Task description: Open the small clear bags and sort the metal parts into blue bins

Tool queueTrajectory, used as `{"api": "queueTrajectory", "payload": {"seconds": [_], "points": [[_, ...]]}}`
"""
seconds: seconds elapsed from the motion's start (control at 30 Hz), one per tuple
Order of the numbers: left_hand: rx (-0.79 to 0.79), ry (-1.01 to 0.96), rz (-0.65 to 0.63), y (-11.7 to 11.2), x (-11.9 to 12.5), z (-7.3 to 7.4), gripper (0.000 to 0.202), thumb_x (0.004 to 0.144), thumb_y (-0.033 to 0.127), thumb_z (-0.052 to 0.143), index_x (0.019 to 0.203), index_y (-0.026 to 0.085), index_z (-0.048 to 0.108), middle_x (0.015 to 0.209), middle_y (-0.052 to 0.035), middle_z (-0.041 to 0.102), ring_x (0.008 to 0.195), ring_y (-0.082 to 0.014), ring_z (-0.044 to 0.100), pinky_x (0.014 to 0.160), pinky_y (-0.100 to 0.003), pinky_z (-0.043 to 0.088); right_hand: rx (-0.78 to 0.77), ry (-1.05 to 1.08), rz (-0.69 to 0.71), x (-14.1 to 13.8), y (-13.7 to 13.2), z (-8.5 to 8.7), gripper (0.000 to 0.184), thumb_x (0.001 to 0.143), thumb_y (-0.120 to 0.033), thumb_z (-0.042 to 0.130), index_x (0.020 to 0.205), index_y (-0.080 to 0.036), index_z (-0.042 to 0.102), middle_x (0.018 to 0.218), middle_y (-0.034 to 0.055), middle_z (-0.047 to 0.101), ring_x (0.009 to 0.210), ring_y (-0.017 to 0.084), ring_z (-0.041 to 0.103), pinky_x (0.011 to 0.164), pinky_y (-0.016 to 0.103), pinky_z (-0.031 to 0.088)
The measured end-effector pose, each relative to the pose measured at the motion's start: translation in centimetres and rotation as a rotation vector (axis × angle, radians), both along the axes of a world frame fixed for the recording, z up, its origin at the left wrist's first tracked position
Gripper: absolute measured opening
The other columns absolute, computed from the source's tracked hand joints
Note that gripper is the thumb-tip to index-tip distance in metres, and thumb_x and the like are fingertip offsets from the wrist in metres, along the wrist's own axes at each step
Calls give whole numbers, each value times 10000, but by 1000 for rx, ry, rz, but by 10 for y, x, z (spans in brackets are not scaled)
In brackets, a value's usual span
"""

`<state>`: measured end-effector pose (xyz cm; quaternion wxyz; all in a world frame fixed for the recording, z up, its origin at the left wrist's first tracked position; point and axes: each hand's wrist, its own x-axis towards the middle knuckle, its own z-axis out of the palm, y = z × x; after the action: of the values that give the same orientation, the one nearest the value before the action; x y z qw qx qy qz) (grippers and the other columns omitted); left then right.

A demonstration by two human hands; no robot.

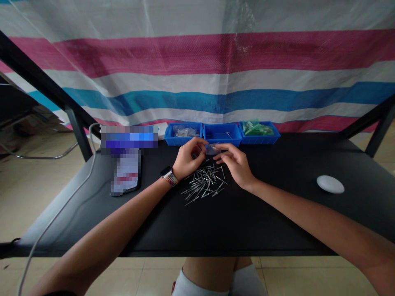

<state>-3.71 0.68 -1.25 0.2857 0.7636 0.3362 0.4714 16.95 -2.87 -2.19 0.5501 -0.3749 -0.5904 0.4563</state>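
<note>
A loose heap of small silver metal pins (204, 183) lies on the black table (253, 222). Just beyond the heap, my left hand (187, 158) and my right hand (235, 163) meet over a small clear plastic bag (212, 149). Both hands pinch the bag between fingertips and thumb, the left at its left edge, the right at its right edge. A watch with a patterned strap sits on my left wrist. Whether a pin is in my fingers is too small to tell.
Three blue bins stand in a row at the table's back: the left one (183, 134) with clear bags, the middle one (222, 134) nearly bare, the right one (259, 131) with green pieces. A white oval object (330, 183) lies right. A phone (126, 176) and a white cable (61, 207) lie left.
</note>
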Motion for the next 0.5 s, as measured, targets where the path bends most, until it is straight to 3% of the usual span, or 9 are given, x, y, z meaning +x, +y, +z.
{"api": "queueTrajectory", "payload": {"seconds": [0.13,0.27,0.37,0.5], "points": [[-99,-118,-46,3,-3,-4,223,954,211,585,1177,204,577,961,-24,662,690,-123,689,618,-242,536,7,-8,1,0,-1,1,273,922,-264,611,1175,-265,714,1163,57,758,933,222,769,803,394,640],[-174,-130,-12,6,-4,-5,215,1010,363,613,1150,200,605,898,-16,667,677,-126,685,595,-229,519,-1,-15,0,0,-1,1,291,926,-272,604,1197,-269,708,1186,58,758,943,224,770,812,399,641],[-202,-84,1,6,-3,-4,285,1000,442,660,1130,188,658,844,-17,676,675,-134,679,592,-228,509,-5,-15,6,0,-1,1,296,921,-275,609,1199,-267,710,1162,56,762,944,226,768,806,395,642],[-220,-105,0,7,-2,-4,374,949,426,743,1220,189,643,793,4,662,634,-129,654,580,-233,510,-9,-16,10,1,-2,1,293,916,-270,620,1194,-265,715,1139,53,765,948,224,764,803,388,640]]}}
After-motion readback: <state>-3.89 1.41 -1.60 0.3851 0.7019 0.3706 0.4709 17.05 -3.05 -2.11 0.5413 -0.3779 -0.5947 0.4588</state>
